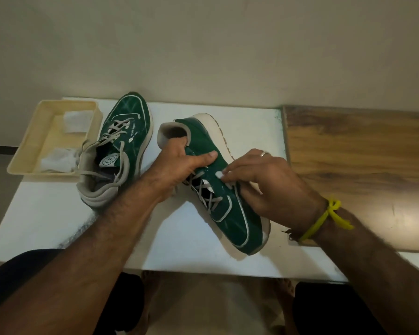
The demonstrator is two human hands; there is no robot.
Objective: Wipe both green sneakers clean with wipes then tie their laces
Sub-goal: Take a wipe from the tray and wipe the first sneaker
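- Sneakers first: one green sneaker (218, 180) lies tipped on its side near the middle of the white table (58, 223), toe towards the near right, heel collar to the far left; the other green sneaker (124, 141) stands upright just left of it, toe pointing far, laces loose and untied.
- Left hand (186, 163) has fingers tucked inside the tipped shoe's heel opening and the thumb laid along the green upper, a curled grip that judging by its placement steadies the shoe and turns its side up for wiping.
- Right hand (264, 180) bends at the wrist over the lace area, fingertips pressing a small white wipe (220, 174) against the glossy upper; the grip looks pinched on the wipe, and most of the wipe is hidden.
- Cream tray (29, 151) sits at the far left of the table, touching the upright shoe's heel end, with crumpled white wipes (58, 159) in it, within easy reach.
- Yellow band (324, 218) circles the right wrist.
- Wiping seems under way; lacing is not yet done.
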